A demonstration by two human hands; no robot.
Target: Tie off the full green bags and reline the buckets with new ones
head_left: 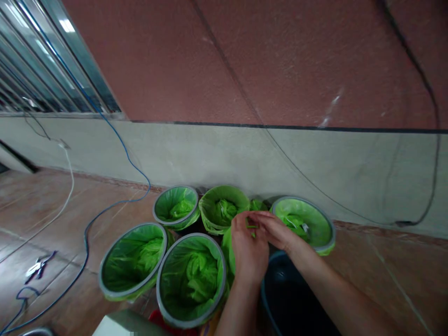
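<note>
My left hand (250,252) and my right hand (276,229) meet in front of me, fingers bent and fingertips close together. A bit of green shows between them, and a green plastic bag (228,249) hangs just beside my left hand; both hands seem to pinch it, though my fingers hide most of the grip. Below my right forearm stands a dark bin (290,289) with no green liner visible. Around my hands are several grey-rimmed bins lined with green bags, among them a front bin (196,280), a left bin (135,259) and a right bin (308,219).
Behind the bins runs a wall (210,149), grey below and red above. A blue cable (105,210) and a white cable (72,182) cross the tiled floor at left, near pliers (39,267). A pale box (126,324) stands at the bottom edge.
</note>
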